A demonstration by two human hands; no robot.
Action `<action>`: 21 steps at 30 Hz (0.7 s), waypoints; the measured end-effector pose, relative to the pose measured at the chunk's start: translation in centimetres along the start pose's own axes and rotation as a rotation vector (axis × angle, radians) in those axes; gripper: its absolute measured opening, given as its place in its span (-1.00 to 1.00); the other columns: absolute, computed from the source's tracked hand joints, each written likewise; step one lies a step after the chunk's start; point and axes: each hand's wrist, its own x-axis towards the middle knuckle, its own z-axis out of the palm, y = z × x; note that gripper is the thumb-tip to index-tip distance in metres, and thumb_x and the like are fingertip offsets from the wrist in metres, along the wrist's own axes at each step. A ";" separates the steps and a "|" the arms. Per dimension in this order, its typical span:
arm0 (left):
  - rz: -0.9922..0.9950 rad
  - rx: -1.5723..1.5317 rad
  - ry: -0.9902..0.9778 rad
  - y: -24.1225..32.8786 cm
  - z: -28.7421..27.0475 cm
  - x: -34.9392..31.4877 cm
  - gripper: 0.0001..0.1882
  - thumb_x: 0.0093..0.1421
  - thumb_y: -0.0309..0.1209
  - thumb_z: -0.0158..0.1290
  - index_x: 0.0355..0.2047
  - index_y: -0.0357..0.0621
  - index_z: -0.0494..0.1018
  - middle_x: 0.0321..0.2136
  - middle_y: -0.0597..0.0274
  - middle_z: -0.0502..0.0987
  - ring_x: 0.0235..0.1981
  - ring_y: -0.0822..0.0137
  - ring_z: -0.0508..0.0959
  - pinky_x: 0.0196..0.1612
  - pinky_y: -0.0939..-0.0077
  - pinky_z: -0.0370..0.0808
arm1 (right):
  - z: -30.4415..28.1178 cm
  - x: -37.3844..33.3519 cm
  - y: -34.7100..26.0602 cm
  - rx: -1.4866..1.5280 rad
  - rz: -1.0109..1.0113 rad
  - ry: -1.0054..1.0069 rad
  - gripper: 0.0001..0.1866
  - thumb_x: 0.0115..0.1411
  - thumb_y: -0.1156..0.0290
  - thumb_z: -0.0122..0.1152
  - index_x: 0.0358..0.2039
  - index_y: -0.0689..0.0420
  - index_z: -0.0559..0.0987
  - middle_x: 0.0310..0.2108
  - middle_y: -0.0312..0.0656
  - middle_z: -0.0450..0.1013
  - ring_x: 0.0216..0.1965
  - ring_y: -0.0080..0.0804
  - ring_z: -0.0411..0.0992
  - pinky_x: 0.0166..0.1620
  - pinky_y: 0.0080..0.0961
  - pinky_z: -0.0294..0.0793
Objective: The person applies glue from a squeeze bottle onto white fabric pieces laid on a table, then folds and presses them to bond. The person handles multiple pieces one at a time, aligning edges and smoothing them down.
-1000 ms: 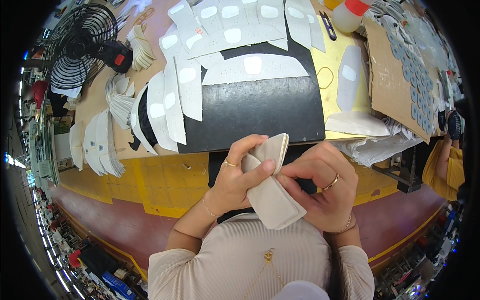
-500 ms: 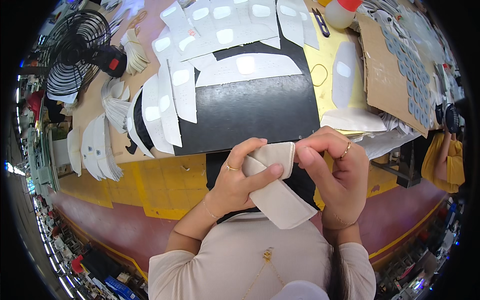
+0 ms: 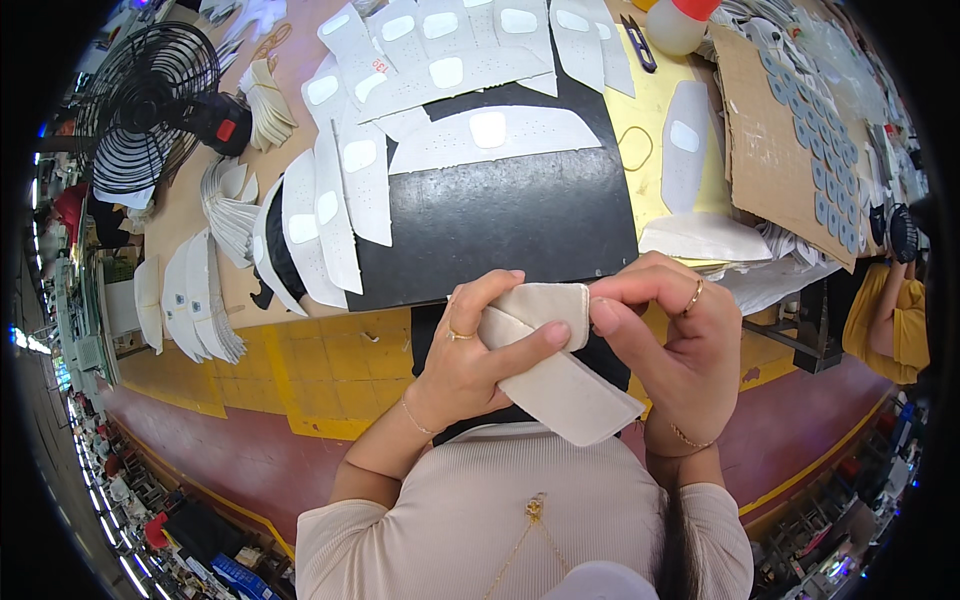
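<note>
In front of my chest, my left hand (image 3: 465, 350) grips a cream fabric piece (image 3: 575, 400), bent so that its two ends cross. The left thumb presses on top, and the left forefinger curls over the far side. My right hand (image 3: 675, 345) is closed, with thumb and forefinger pinched at the right edge of the upper end. Anything thinner between those fingertips is too small to see. Just beyond my hands lies a black board (image 3: 495, 220). A curved white panel (image 3: 425, 145) with a bright patch rests across its far part.
Overlapping white panels (image 3: 445, 75) cover the back and left of the board. A black fan (image 3: 150, 105) and stacked cut pieces (image 3: 205, 300) stand left. On the right are a yellow sheet (image 3: 640, 185), thread snips (image 3: 638, 45), a red-capped bottle (image 3: 680, 25) and cardboard (image 3: 770, 150) with grey-blue pieces.
The lower end of the fabric piece has swung slightly up and to the right. Both hands keep nearly the same hold and place.
</note>
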 end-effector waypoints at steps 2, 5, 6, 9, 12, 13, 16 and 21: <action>0.000 0.025 0.000 0.2 -0.1 0.2 -0.30 -0.19 -0.28 0.43 0.05 0.50 0.51 0.12 0.10 0.23 -0.02 0.12 0.40 -0.04 0.29 0.44 | -0.1 0.1 0.1 -0.024 -0.002 -0.005 -0.96 0.10 0.54 0.31 -0.41 0.22 0.64 -0.51 -0.24 0.52 -0.52 -0.56 0.45 -0.44 -0.64 0.39; -0.031 -0.033 -0.026 0.2 0.0 0.0 -0.28 -0.13 -0.32 0.40 0.12 0.36 0.47 0.14 0.06 0.23 0.05 0.04 0.40 0.04 0.25 0.43 | -0.2 0.2 0.5 -0.017 0.026 -0.016 -0.96 0.10 0.55 0.30 -0.44 0.23 0.61 -0.53 -0.28 0.49 -0.52 -0.63 0.44 -0.45 -0.67 0.39; -0.111 -0.139 -0.078 0.3 0.0 0.1 -0.29 -0.07 -0.31 0.38 0.15 0.25 0.43 0.17 0.03 0.23 0.08 0.03 0.39 0.08 0.25 0.41 | -0.2 0.3 0.8 0.016 0.059 -0.017 -0.96 0.11 0.56 0.30 -0.45 0.24 0.59 -0.52 -0.29 0.48 -0.51 -0.65 0.44 -0.44 -0.68 0.39; -0.337 -0.663 -0.125 1.5 -0.3 0.9 -0.31 0.23 -0.22 0.19 0.27 -0.24 0.21 0.21 -0.07 0.25 0.19 0.06 0.36 0.19 0.30 0.34 | 0.7 0.5 0.9 0.280 0.227 -0.018 -0.95 0.14 0.57 0.27 -0.44 0.25 0.57 -0.49 -0.29 0.48 -0.50 -0.71 0.45 -0.41 -0.74 0.41; -0.592 -0.905 -0.029 3.0 -1.1 1.0 -0.37 0.35 -0.09 0.03 0.25 -0.30 0.23 0.12 0.03 0.40 0.08 0.27 0.47 0.09 0.40 0.43 | 1.9 0.6 1.9 0.297 0.185 -0.031 -0.96 0.15 0.59 0.26 -0.42 0.26 0.57 -0.46 -0.26 0.48 -0.51 -0.67 0.48 -0.41 -0.75 0.46; -0.636 -0.981 0.013 3.1 -1.4 1.4 -0.39 0.35 -0.10 0.04 0.22 -0.30 0.26 0.09 0.05 0.43 0.02 0.30 0.50 0.05 0.43 0.45 | 2.3 0.7 1.9 0.182 0.100 -0.031 -0.96 0.14 0.59 0.27 -0.42 0.26 0.57 -0.47 -0.26 0.47 -0.51 -0.65 0.48 -0.42 -0.74 0.47; -0.720 -1.048 0.110 2.7 -1.9 2.4 -0.47 0.34 -0.15 0.07 0.15 -0.31 0.35 -0.02 0.10 0.51 -0.11 0.37 0.57 -0.07 0.51 0.51 | 3.3 0.7 2.8 -0.074 -0.121 -0.037 -0.95 0.09 0.62 0.29 -0.41 0.26 0.58 -0.47 -0.24 0.46 -0.53 -0.57 0.48 -0.44 -0.67 0.51; -0.802 -0.835 0.260 1.8 -2.1 2.9 -0.60 0.26 -0.38 0.13 0.05 -0.34 0.43 -0.14 0.11 0.57 -0.16 0.35 0.59 -0.05 0.50 0.52 | 3.4 0.0 3.8 0.073 -0.193 -0.057 -0.93 0.11 0.60 0.24 -0.38 0.20 0.53 -0.20 -0.14 0.45 -0.22 -0.42 0.48 -0.20 -0.57 0.52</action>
